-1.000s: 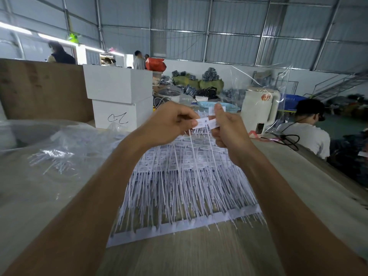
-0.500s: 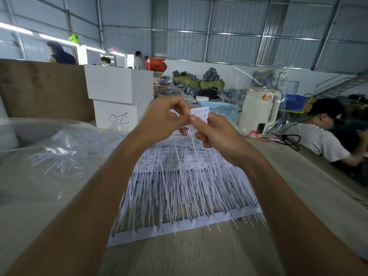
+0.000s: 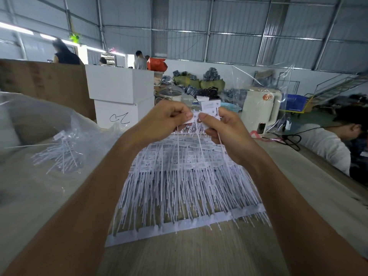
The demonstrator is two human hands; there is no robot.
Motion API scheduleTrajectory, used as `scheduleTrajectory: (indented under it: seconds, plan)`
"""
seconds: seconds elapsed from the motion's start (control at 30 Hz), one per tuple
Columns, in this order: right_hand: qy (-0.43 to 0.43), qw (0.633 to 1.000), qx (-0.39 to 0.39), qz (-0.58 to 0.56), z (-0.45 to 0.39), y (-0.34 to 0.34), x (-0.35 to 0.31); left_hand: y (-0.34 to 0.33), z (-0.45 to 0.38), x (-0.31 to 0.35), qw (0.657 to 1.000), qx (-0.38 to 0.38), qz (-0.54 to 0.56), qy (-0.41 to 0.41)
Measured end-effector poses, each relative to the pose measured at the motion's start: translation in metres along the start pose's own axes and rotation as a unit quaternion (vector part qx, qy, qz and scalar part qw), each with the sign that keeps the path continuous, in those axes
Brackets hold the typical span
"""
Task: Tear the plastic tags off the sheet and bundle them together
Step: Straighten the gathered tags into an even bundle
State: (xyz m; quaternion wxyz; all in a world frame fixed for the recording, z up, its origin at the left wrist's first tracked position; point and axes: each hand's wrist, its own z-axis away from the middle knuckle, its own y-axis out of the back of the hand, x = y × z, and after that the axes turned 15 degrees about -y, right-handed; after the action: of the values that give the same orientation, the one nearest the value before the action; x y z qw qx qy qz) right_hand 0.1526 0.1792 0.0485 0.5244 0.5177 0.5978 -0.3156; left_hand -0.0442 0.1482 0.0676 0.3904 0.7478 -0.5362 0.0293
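Note:
A large sheet of white plastic tags (image 3: pixel 185 188) lies on the wooden table, its long thin tails pointing toward me and joined by a white strip along the near edge. Both hands are raised over the sheet's far end. My left hand (image 3: pixel 165 120) pinches the flat head of a tag between thumb and fingers. My right hand (image 3: pixel 223 130) grips a small stack of torn-off tags (image 3: pixel 211 108), whose white heads stick up above its fingers and whose tails hang down past the palm. The two thumbs nearly touch.
A clear plastic bag (image 3: pixel 49 136) with loose tags inside fills the table's left side. Two stacked white boxes (image 3: pixel 119 96) stand behind the sheet. A person in a white shirt (image 3: pixel 326 142) sits at the right edge, near a black cable and a phone.
Both hands have stayed raised and close together. The stack of tag heads in my right hand now stands higher and further right, and the thumbs have come together at a tag.

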Motion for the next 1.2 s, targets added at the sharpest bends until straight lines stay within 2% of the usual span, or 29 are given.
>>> scheduleTrajectory:
  seconds: [0.13,0.23,0.3,0.37,0.43,0.57,0.63,0.67,0.73,0.77,0.87,1.03,1.2]
  plan:
    - [0.041,0.999,-0.014,0.030,0.003,0.002,-0.002,-0.005,-0.002,0.001,0.997,0.030,0.062,0.032]
    - [0.120,0.988,-0.016,0.094,0.010,-0.003,-0.006,-0.002,-0.003,-0.001,0.992,0.041,0.105,0.055]
    - [0.174,0.968,0.006,0.182,0.012,-0.006,-0.009,0.003,-0.001,-0.003,0.990,0.026,0.123,0.069]
    - [0.215,0.932,0.041,0.288,0.011,-0.006,-0.009,0.006,0.002,-0.005,0.989,0.015,0.126,0.081]
    - [0.226,0.920,0.063,0.315,0.008,-0.005,-0.007,0.007,0.003,-0.007,0.986,0.020,0.141,0.089]
    - [0.172,0.957,0.049,0.226,0.007,-0.011,-0.004,0.004,0.002,-0.003,0.988,0.020,0.136,0.071]
    - [0.102,0.986,0.071,0.107,0.001,-0.012,0.003,0.002,0.001,-0.002,0.991,0.019,0.115,0.069]
    - [0.044,0.993,0.107,0.003,-0.001,-0.010,0.004,0.002,0.001,-0.002,0.992,0.012,0.103,0.068]
    - [-0.042,0.969,0.173,-0.171,-0.004,0.006,0.005,0.004,0.003,0.000,0.996,-0.003,0.073,0.057]
    - [-0.056,0.965,0.177,-0.185,-0.004,0.014,0.008,0.005,0.003,0.000,0.998,-0.003,0.050,0.049]
    - [-0.050,0.985,0.094,-0.140,-0.004,0.017,0.012,0.006,0.002,0.003,1.000,0.002,-0.006,0.024]
    - [-0.038,0.998,0.001,-0.058,0.000,0.005,0.003,-0.003,-0.002,0.003,0.998,-0.038,-0.013,0.042]
    - [-0.010,0.999,0.016,0.047,0.000,0.001,0.001,-0.002,-0.001,0.003,0.996,-0.078,-0.039,0.020]
